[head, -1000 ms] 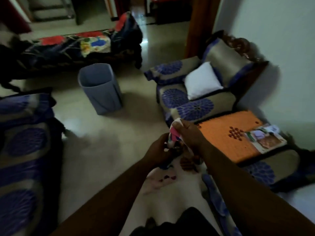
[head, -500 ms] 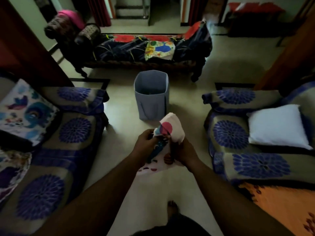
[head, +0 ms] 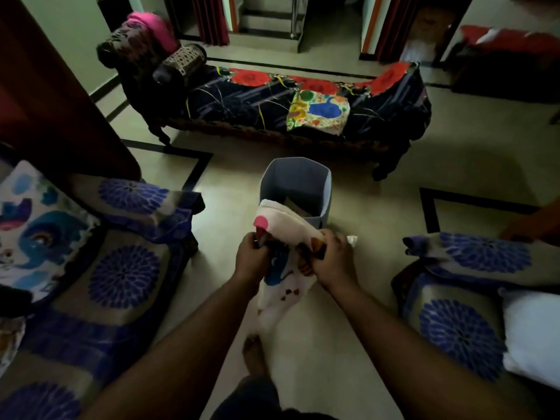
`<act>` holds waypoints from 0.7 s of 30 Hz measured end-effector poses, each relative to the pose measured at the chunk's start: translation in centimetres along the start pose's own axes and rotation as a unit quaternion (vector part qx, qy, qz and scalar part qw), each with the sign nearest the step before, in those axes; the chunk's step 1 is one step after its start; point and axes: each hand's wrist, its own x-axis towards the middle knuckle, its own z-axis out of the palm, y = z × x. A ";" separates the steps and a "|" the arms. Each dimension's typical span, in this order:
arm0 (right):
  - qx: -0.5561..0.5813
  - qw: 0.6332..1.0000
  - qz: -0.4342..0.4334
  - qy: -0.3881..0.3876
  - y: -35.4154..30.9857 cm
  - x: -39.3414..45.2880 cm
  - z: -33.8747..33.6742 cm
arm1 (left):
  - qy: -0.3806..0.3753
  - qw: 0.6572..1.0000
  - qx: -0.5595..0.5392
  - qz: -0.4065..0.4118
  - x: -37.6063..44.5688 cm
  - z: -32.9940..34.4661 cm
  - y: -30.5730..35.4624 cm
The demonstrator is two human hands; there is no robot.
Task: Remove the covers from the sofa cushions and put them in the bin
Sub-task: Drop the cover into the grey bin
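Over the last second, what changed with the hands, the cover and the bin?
The view swung from the right-hand armchair to face the bin, which now sits right in front of the hands. The cushion cover has been carried toward it; its top now overlaps the bin's near rim. Unchanged: left hand and right hand both keep gripping the cover, and nothing has been released yet.

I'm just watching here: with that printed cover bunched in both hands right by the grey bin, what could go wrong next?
1. The cushion cover hangs long below the left hand and right hand, down near the person's bare foot; it might get stepped on.
2. Only its top fold reaches over the bin rim; let go now, it could slide onto the floor.
3. The bin looks light and may tip if pushed.
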 end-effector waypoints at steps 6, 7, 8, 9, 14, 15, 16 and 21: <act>0.159 0.972 0.152 -0.088 -2.6 14.7 1.7 | -0.058 0.997 0.028 -0.034 14.0 1.8 6.2; 0.199 0.960 0.164 -0.111 -3.3 17.5 1.8 | -0.073 0.996 0.030 -0.034 16.7 2.4 7.3; 0.213 0.956 0.163 -0.122 -3.8 19.7 1.8 | -0.089 0.995 0.029 -0.036 18.7 2.8 8.2; 0.210 0.959 0.151 -0.119 -4.2 21.8 1.9 | -0.102 0.994 0.028 -0.035 20.7 3.3 9.1; 0.224 0.959 0.165 -0.050 -4.0 34.5 2.5 | -0.086 0.995 0.048 0.000 32.3 6.6 12.3; 0.209 0.964 0.163 -0.033 -3.2 37.9 3.1 | -0.070 0.996 0.055 0.004 35.4 7.4 12.5; 0.182 0.971 0.156 -0.017 -2.4 40.6 3.7 | -0.052 0.996 0.069 0.007 37.8 8.1 12.6; 0.079 0.981 0.176 -0.013 3.0 52.1 8.6 | 0.026 0.985 0.166 -0.040 49.6 11.0 8.5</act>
